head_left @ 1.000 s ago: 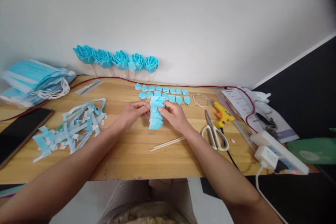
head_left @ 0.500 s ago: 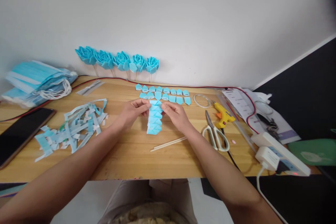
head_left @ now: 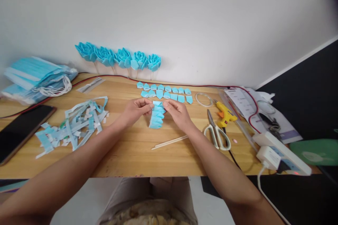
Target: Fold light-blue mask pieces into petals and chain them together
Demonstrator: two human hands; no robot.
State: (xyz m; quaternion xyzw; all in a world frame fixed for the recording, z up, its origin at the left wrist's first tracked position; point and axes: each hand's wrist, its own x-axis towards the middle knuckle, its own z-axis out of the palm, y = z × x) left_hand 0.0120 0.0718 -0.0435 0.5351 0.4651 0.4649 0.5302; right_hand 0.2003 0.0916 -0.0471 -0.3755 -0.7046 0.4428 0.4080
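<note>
Wood-grained bench (head_left: 126,161) with its back edge along a pale wall. At the back left corner, a bagged stack of pleated light-blue face masks (head_left: 34,74), with a bundle of thin white cords (head_left: 56,89) at its right. Nearer the front left corner, a flat black smartphone (head_left: 23,130) lies at a slant. Right of it, a loose heap of blue and white fabric scraps (head_left: 79,124).

Along the back edge, five bright-blue layered fabric flowers (head_left: 123,58) on thin stems lean at the wall.

Near mid-bench, both hands are clamped on one pleated light-blue strip (head_left: 157,116): the left hand (head_left: 136,111) pinches its upper left corner between thumb and fingers, the right hand (head_left: 179,113) its upper right corner. The strip hangs toward the front edge, its folds zigzagged; contact of its lower end with the bench cannot be judged. Behind the hands, small pointed blue fabric pieces (head_left: 160,94) lie in two rows.

Forward of the strip, two slim pale wooden sticks (head_left: 169,143), partly under the right forearm. Farther right, white-handled scissors (head_left: 212,125), blades toward the back edge, then a yellow glue gun (head_left: 225,114) just beside them. Toward the right edge, a white power strip (head_left: 295,165).
</note>
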